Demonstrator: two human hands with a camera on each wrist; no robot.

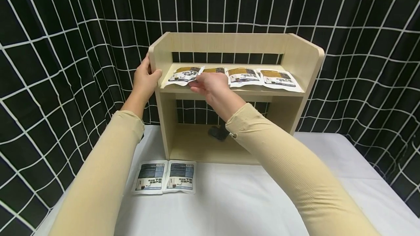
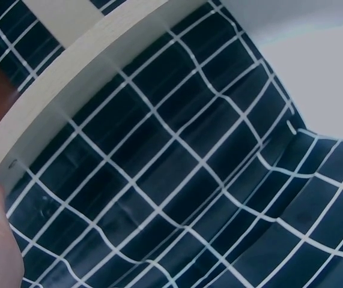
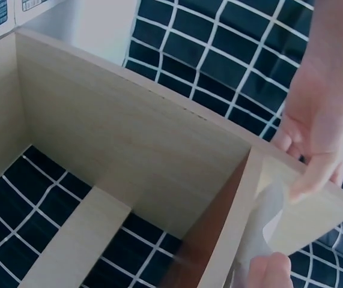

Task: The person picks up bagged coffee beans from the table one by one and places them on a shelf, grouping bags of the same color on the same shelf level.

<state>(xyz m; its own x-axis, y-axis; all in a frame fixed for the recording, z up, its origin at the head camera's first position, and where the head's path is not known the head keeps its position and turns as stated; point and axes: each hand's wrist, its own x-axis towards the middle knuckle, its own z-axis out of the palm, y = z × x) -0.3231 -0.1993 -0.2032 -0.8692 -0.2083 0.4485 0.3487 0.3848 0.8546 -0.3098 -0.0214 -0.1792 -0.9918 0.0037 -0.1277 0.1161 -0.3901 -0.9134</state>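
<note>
A light wooden desktop shelf (image 1: 228, 42) stands on the table, with a row of flat white packets (image 1: 244, 76) along its upper board. My left hand (image 1: 144, 77) grips the shelf's left side panel, thumb on the inner side and fingers around the outside. At the right edge of the leftmost packet (image 1: 184, 74), my right hand (image 1: 213, 87) pinches it with thumb and fingers. The right wrist view shows that packet (image 3: 266, 222) bent upward by the fingertips, and the left hand (image 3: 318, 129) at the panel beyond. Part of the second packet (image 1: 214, 70) is hidden behind my right hand.
Two more packets (image 1: 164, 177) lie side by side on the white tablecloth (image 1: 229, 199) before the shelf's left front corner. A small dark object (image 1: 218, 133) sits on the lower board, partly covered by my right sleeve. Black white-gridded cloth (image 1: 229, 10) surrounds the table.
</note>
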